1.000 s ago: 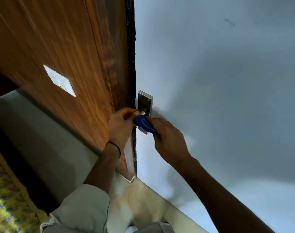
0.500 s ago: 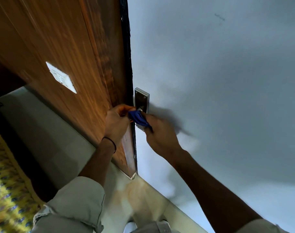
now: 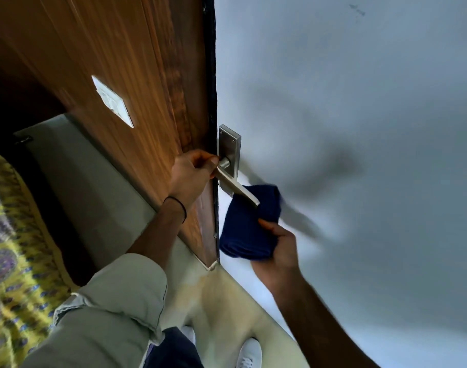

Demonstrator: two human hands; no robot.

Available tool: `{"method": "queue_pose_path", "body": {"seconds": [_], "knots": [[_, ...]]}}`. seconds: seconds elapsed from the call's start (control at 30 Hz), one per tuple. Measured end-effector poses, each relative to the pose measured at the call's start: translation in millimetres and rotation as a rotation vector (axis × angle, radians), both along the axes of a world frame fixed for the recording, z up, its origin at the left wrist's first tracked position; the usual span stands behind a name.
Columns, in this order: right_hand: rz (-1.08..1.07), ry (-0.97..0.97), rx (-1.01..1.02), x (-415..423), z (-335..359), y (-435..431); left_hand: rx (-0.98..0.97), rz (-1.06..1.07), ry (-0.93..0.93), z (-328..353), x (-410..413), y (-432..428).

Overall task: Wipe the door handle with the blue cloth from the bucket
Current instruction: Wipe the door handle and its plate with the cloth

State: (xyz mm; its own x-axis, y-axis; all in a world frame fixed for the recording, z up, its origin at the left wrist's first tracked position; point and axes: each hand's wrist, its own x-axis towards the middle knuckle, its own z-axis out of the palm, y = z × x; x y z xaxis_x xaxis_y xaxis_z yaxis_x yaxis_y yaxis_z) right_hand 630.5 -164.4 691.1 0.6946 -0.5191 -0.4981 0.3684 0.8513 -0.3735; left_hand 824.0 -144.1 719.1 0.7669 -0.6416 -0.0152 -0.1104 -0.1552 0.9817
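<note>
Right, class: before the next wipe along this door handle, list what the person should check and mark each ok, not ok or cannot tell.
1. Blue cloth in the right hand: ok, folded and gripped.
2. Cloth reaching the door handle: ok, it sits behind the lever's tip.
3. Left hand steadying the door: ok, it holds at the door edge beside the lever's base.
4. Lever base and backplate uncovered for wiping: ok, both are bare.
5. Handle already clean: cannot tell, the metal is too blurred.
6. Cloth damp: cannot tell.
</note>
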Motion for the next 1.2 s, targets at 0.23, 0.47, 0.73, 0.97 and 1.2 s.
{"method": "queue_pose_path", "body": {"seconds": [0.23, 0.47, 0.73, 0.97, 1.2], "knots": [[-0.159, 0.036, -0.004, 11.3, -0.7, 15.7, 0.004, -0.111, -0.068, -9.8, 24.4, -0.7], [-0.206, 0.154, -0.115, 80.6, 12.4, 25.2, -0.04, -0.278, -0.212, -17.3, 38.7, -0.4], [-0.514, 0.238, -0.122, 38.6, 5.9, 48.8, -0.163, -0.292, -0.152, -24.5, 37.2, -1.5], [-0.657, 0.378, -0.132, -18.3, -0.6, 96.6, -0.259, -0.237, 0.182, -54.0, 19.6, 29.5], [-0.755, 0.497, 0.042, -57.8, -39.3, 148.6, 0.25, -0.586, 0.346, -115.1, -66.4, 102.4]]}}
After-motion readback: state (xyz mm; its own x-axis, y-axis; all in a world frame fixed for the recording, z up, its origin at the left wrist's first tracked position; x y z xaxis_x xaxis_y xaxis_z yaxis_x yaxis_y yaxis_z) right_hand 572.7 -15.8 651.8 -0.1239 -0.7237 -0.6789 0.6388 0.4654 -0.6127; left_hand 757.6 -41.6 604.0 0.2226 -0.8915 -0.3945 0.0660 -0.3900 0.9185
